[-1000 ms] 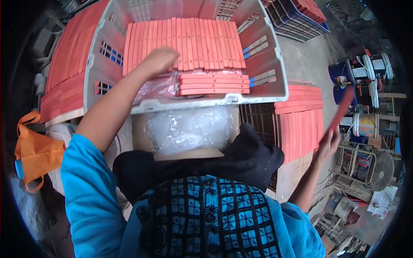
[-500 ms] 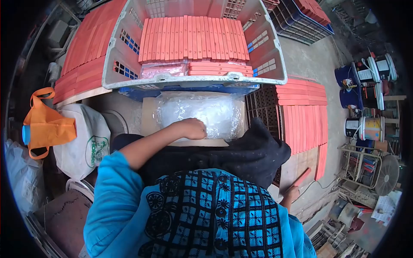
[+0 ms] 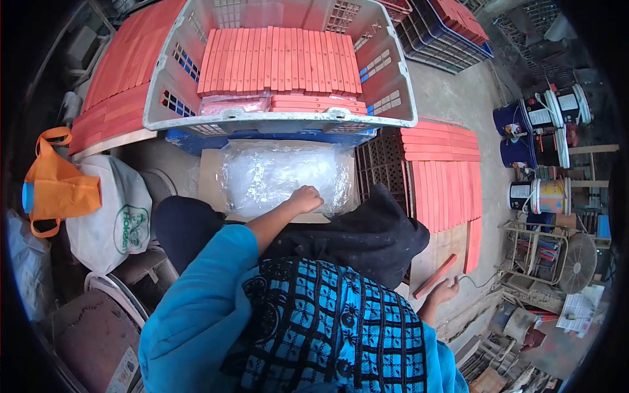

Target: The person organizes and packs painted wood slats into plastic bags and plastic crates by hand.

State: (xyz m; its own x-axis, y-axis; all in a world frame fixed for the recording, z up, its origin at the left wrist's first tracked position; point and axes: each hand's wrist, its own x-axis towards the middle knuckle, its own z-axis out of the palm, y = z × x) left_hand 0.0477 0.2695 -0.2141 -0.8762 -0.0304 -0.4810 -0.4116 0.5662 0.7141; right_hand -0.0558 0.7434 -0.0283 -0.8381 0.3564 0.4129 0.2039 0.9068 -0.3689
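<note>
The red strip [image 3: 434, 276] lies low at the person's right side, under the fingers of the right hand [image 3: 444, 291], whose grip looks loosely curled on its near end. The grey crate [image 3: 393, 98] ahead already holds one full row of red strips plus a short stack, with room left. The left hand [image 3: 305, 196], arm bent forward, rests with closed fingers on the clear plastic bag [image 3: 275, 173] on the cardboard.

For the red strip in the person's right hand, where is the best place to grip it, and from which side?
Probably the near end, from below and behind, where the right hand already meets the red strip. It is long, narrow and flat, slanting up and away from the hand, so pinching its flat faces near that end should hold it steady.
</note>
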